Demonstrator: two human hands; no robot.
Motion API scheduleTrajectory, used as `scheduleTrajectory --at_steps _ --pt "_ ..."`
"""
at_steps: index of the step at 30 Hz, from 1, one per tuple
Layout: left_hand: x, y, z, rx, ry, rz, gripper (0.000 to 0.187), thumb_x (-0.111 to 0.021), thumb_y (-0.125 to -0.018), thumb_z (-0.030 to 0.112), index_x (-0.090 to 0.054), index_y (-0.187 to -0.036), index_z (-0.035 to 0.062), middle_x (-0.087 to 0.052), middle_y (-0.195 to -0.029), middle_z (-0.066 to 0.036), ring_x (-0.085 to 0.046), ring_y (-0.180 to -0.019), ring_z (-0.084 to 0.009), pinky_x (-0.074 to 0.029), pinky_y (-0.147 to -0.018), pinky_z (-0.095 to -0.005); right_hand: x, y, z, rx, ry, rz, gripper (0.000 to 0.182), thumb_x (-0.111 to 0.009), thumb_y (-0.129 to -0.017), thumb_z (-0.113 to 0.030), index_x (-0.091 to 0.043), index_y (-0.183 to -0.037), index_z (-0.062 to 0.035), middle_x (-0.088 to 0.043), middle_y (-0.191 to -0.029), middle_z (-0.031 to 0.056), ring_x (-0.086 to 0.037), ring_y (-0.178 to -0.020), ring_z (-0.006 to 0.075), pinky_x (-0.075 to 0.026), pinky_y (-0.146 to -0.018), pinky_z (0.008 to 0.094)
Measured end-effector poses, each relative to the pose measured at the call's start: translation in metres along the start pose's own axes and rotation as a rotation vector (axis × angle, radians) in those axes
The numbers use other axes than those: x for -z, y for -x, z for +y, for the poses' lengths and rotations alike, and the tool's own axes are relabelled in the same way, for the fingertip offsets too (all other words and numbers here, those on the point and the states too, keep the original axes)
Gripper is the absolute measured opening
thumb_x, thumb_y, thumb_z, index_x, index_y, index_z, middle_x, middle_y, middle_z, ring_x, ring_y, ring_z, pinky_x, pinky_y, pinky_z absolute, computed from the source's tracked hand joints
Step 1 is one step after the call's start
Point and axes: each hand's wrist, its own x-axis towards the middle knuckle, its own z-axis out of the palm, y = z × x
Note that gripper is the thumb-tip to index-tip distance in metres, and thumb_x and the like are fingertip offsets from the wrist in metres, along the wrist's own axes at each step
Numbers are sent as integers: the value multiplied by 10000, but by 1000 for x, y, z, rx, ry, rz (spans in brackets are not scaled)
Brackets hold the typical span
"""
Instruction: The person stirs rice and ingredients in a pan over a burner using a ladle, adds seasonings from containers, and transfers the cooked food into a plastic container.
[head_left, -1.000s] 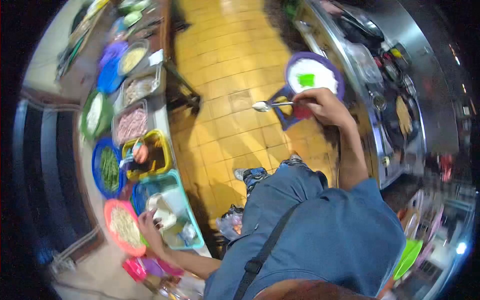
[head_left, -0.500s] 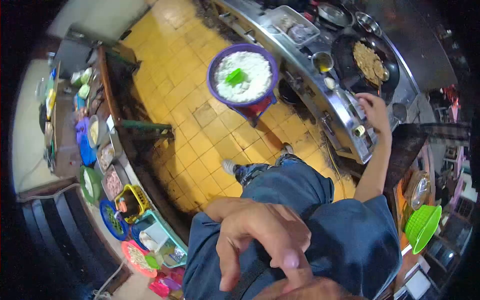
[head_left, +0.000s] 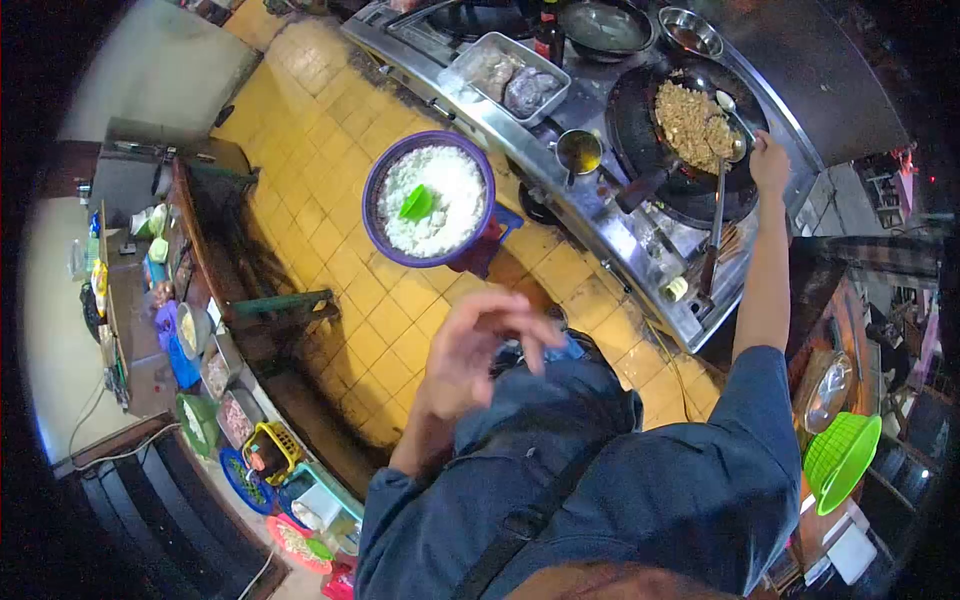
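Observation:
My right hand (head_left: 768, 165) is closed around the handle of a metal spoon (head_left: 727, 102), held over the far side of the black wok (head_left: 625, 130). Fried rice (head_left: 685, 120) lies heaped in the wok. A long-handled ladle (head_left: 719, 200) rests with its head in the rice and its handle over the wok's near rim. In front of my body, my left hand (head_left: 480, 355) is raised, slightly blurred, its fingers loosely bent and apart with nothing visible in them. Beyond it stands a purple tub (head_left: 372, 205) of white rice (head_left: 440, 200) with a green scoop (head_left: 416, 203) in it.
On the steel counter (head_left: 625, 230) are a metal cup of yellow liquid (head_left: 579, 152), a clear container with bags (head_left: 505, 80), a dark bottle (head_left: 549, 40) and metal bowls (head_left: 690, 32). A green basket (head_left: 843, 460) sits at right. Food containers (head_left: 240, 415) line the left table.
My right hand has moved from the counter's near edge to the wok, now with the spoon over it. My left hand has moved away from near my face. The view has shifted.

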Motion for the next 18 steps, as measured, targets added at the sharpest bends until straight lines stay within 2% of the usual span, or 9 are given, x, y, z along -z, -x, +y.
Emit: scheduleTrajectory --at_steps 3,4,7,8,9,11,12,15,18 --pt "74 46 -61 340 -473 390 452 -607 -843 232 -410 -1176 -2 -551 -1063 -147 -553 -945 -197 -435 -800 -304 -19 -13 11 -42 -50 -53 244 -501 -821 -192 -637 -1019 -153 -636 -875 176 -606 -833 353 -473 -737 435" --pt "106 81 -89 429 -631 512 443 -594 -850 250 -422 -1172 -1 -558 -1032 -125 -548 -879 -175 -440 -768 -297 -23 -17 12 -65 -37 -20 250 -496 -822 -191 -633 -1029 -161 -636 -889 169 -608 -833 351 -476 -736 431" --pt "205 261 -180 758 -1132 792 385 -605 -839 301 -509 -1039 -14 -588 -843 -82 -548 -782 -152 -444 -711 -288 -31 -27 13 -101 -30 9 263 -488 -822 -184 -627 -1044 -167 -637 -916 157 -609 -834 350 -479 -736 428" --pt "208 317 -192 861 -1038 906 318 -575 -857 289 -529 -967 -6 -598 -788 -73 -554 -766 -170 -453 -679 -313 -32 -28 15 -120 -30 -2 268 -484 -821 -178 -625 -1049 -165 -637 -928 151 -609 -836 353 -478 -737 430" --pt "240 399 -202 1094 -1288 329 275 -560 -842 296 -501 -891 32 -563 -784 -65 -519 -621 -158 -417 -485 -333 -34 -29 16 -115 -31 0 268 -484 -821 -178 -625 -1049 -165 -637 -928 151 -609 -836 353 -478 -737 430" --pt "189 496 -219 985 -147 1459 191 -553 -826 249 -487 -772 79 -521 -721 -31 -467 -552 -119 -363 -416 -299 -41 -32 23 -85 -17 42 268 -477 -814 -160 -630 -1033 -139 -638 -916 162 -608 -832 359 -479 -724 430" --pt "164 511 -208 1041 -115 1494 190 -552 -826 251 -490 -776 79 -522 -723 -30 -470 -557 -121 -367 -420 -300 -44 -35 27 -80 -18 48 268 -477 -814 -160 -630 -1033 -139 -638 -916 162 -608 -832 359 -479 -724 430" --pt "129 536 -199 1146 -463 1232 188 -547 -827 258 -498 -789 81 -523 -730 -28 -479 -572 -127 -380 -432 -303 -50 -38 40 -116 26 83 238 -487 -824 -190 -650 -996 -168 -638 -892 155 -605 -833 357 -474 -744 432" --pt "129 535 -211 1142 -773 989 188 -542 -829 264 -507 -802 82 -524 -736 -26 -488 -586 -133 -392 -445 -306 -44 -30 39 -44 146 149 230 -501 -795 -163 -634 -966 -85 -629 -854 148 -611 -788 310 -479 -684 412"
